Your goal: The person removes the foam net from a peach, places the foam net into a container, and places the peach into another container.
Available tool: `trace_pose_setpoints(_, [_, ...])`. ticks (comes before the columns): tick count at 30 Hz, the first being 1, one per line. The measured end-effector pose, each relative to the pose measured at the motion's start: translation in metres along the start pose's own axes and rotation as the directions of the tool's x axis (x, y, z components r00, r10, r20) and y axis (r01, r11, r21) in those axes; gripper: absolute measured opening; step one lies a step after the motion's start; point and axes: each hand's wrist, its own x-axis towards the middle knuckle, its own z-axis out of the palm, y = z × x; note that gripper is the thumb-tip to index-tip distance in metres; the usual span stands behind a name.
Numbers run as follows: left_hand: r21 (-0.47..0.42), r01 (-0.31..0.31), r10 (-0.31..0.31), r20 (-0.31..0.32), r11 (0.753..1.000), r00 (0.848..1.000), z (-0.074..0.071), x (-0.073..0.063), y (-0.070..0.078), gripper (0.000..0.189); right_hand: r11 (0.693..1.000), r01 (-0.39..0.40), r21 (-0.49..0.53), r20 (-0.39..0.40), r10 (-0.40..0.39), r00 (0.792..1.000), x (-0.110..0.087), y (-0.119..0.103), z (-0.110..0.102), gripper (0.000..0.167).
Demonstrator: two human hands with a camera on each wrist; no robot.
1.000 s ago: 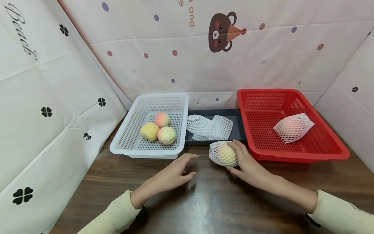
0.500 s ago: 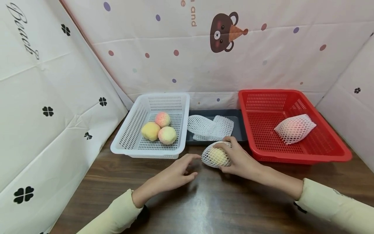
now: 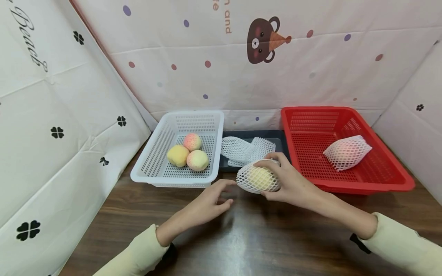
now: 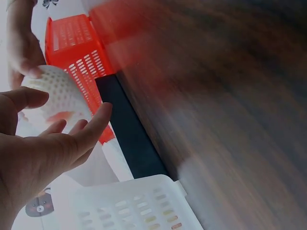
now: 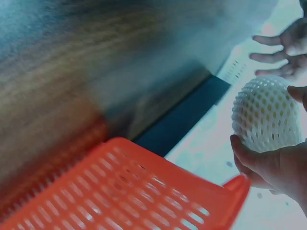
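A yellow peach in a white foam net is in my right hand, which grips it from the right with thumb below and fingers over the top. In the right wrist view, the netting of the peach closes it in on the visible side. Just left of it is my left hand, fingers loosely bent and nothing held, its fingertips right by the net's left end. The left wrist view shows the left hand spread, with thumb and fingers apart.
A white basket with three bare peaches stands at left. Behind the hands, a dark tray bears empty foam nets. The red basket at right contains another netted peach. Patterned cloth walls border the table.
My right hand has shifted left and taken a firmer grip on the netted peach, carrying it left and then slightly up towards the left fingertips. The left hand stays nearly still.
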Motion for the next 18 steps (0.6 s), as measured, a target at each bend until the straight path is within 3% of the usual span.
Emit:
trace_pose_setpoints(10, [-0.062, -0.064, 0.059, -0.076, 0.996, 0.995, -0.002, 0.005, 0.007, 0.043, 1.0, -0.009, 0.028, 0.002, 0.009, 1.0, -0.004, -0.015, -0.024, 0.074])
trace_pose_setpoints(18, [-0.053, -0.104, 0.097, -0.118, 0.993, 0.988, -0.006, 0.006, 0.01, 0.04, 1.0, 0.0, 0.031, -0.005, 0.0, 1.0, -0.008, -0.021, -0.032, 0.073])
